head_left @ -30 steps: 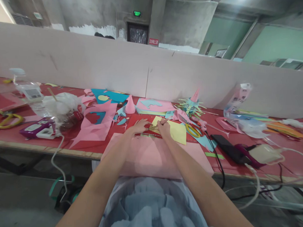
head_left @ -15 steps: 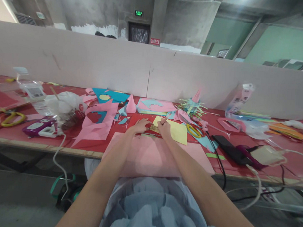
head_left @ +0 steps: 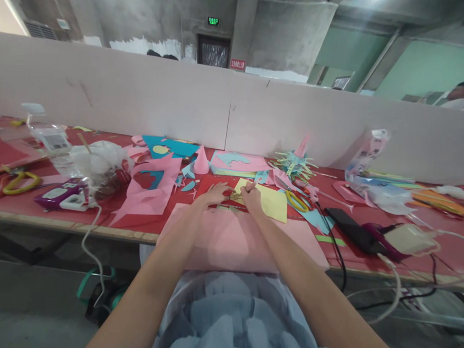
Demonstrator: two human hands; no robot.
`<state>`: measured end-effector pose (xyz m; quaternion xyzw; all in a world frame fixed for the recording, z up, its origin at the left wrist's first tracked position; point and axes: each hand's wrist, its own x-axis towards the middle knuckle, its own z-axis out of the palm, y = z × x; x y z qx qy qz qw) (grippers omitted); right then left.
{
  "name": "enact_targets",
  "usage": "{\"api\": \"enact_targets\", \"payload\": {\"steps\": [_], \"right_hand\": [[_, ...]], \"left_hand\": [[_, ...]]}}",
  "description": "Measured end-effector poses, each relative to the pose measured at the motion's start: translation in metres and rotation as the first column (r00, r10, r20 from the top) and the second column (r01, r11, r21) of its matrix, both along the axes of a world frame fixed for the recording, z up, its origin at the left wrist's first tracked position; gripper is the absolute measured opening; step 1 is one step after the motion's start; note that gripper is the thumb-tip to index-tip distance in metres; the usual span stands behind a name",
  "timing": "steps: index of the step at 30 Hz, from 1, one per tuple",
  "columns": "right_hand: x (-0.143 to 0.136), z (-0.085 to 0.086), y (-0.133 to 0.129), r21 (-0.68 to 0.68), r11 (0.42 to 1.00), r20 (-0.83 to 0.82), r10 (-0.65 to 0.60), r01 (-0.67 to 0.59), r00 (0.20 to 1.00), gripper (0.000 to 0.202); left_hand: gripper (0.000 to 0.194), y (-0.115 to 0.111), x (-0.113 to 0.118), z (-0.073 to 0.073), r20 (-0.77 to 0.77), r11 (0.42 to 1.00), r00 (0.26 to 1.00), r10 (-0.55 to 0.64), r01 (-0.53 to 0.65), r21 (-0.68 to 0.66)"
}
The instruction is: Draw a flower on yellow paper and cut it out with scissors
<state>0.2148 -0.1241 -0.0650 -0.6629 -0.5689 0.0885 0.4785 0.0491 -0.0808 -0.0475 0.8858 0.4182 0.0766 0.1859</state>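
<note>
My left hand (head_left: pixel 217 193) lies with its fingers stretched out at the left edge of a yellow paper sheet (head_left: pixel 272 202). My right hand (head_left: pixel 251 196) is closed over the same sheet, with its fingers bunched as in a writing grip. Whatever it pinches is too small and hidden to name. Between the hands is a small brownish shape (head_left: pixel 237 197) on the yellow paper, partly covered by fingers. A large pink paper sheet (head_left: pixel 229 240) lies under my wrists and overhangs the table's front edge.
Yellow-handled scissors (head_left: pixel 297 201) and a black phone (head_left: pixel 352 230) with cables lie to the right. Behind stand a pink paper cone (head_left: pixel 201 161) and a fringed paper piece (head_left: pixel 293 163). Cut pink paper (head_left: pixel 151 191), a purple-and-white device (head_left: pixel 64 194) and a bottle (head_left: pixel 47 129) are left.
Both hands stay at the yellow paper with barely any visible shift. A person's head has appeared above the partition at the far right.
</note>
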Motion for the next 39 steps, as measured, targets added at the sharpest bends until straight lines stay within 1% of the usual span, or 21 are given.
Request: {"api": "enact_targets", "payload": {"steps": [4,8,10,12,14,16,18,20,23,24,27,29,30,32,35,37,39], "right_hand": [[0.001,-0.001,0.002,-0.003,1.000,0.036,-0.004,0.004,0.999,0.022],[0.000,0.001,-0.001,-0.006,1.000,0.022,-0.006,0.006,1.000,0.021],[0.001,0.002,-0.002,-0.003,1.000,-0.009,-0.012,0.012,1.000,0.021],[0.002,0.002,-0.002,0.004,1.000,-0.080,-0.028,0.028,0.996,0.021],[0.004,0.002,-0.003,0.053,0.997,-0.175,-0.051,0.061,0.983,0.022],[0.008,0.001,-0.004,0.146,0.982,-0.248,-0.079,0.118,0.965,0.023],[0.013,0.001,-0.006,0.225,0.960,-0.273,-0.101,0.165,0.957,0.027],[0.019,0.000,-0.010,0.251,0.954,-0.246,-0.103,0.166,0.964,0.030],[0.028,-0.004,-0.018,0.254,0.960,-0.113,-0.088,0.115,0.990,0.033],[0.031,-0.006,-0.021,0.228,0.970,-0.030,-0.080,0.085,0.996,0.031],[0.038,-0.010,-0.027,0.044,0.996,0.222,-0.084,0.076,0.971,0.018],[0.039,-0.011,-0.027,-0.040,0.995,0.323,-0.068,0.086,0.944,0.015],[0.039,-0.011,-0.027,-0.060,0.996,0.346,-0.043,0.068,0.937,0.016],[0.039,-0.010,-0.025,-0.086,0.996,0.347,0.044,-0.015,0.937,0.020],[0.043,-0.007,-0.021,-0.108,0.983,0.283,0.173,-0.148,0.943,0.023],[0.050,-0.005,-0.019,-0.090,0.971,0.244,0.235,-0.219,0.941,0.023],[0.057,-0.004,-0.018,-0.045,0.950,0.227,0.310,-0.307,0.923,0.022]], "left_hand": [[0.048,0.000,0.000,-0.001,0.011,1.000,1.000,0.008,-0.008,0.001],[0.047,-0.001,0.000,-0.001,0.007,1.000,1.000,0.009,-0.009,-0.003],[0.048,-0.001,0.000,0.000,0.003,1.000,1.000,0.004,-0.004,-0.001],[0.047,0.000,-0.001,0.000,0.001,1.000,1.000,0.000,0.000,0.003],[0.046,0.000,-0.001,0.000,0.001,1.000,1.000,-0.001,0.001,0.004],[0.045,0.001,-0.001,-0.001,0.008,1.000,1.000,-0.004,0.004,0.001],[0.044,0.002,-0.001,-0.003,0.025,1.000,1.000,-0.010,0.010,0.000],[0.043,0.003,-0.001,-0.006,0.046,1.000,0.999,-0.013,0.012,0.011],[0.043,0.005,0.001,-0.012,0.062,0.999,0.998,0.004,-0.007,0.045],[0.044,0.006,0.001,-0.014,0.060,0.998,0.998,0.013,-0.016,0.052],[0.043,0.007,0.004,-0.017,0.075,0.997,0.997,0.033,-0.038,0.070],[0.043,0.008,0.005,-0.018,0.104,0.995,0.994,0.045,-0.054,0.082],[0.043,0.008,0.005,-0.017,0.120,0.994,0.991,0.052,-0.063,0.088],[0.042,0.007,0.006,-0.016,0.147,0.992,0.987,0.067,-0.082,0.096],[0.042,0.006,0.006,-0.015,0.195,0.990,0.978,0.076,-0.098,0.106],[0.041,0.004,0.006,-0.013,0.225,0.989,0.972,0.073,-0.100,0.109],[0.041,0.002,0.005,-0.012,0.233,0.989,0.970,0.074,-0.102,0.108]]}}
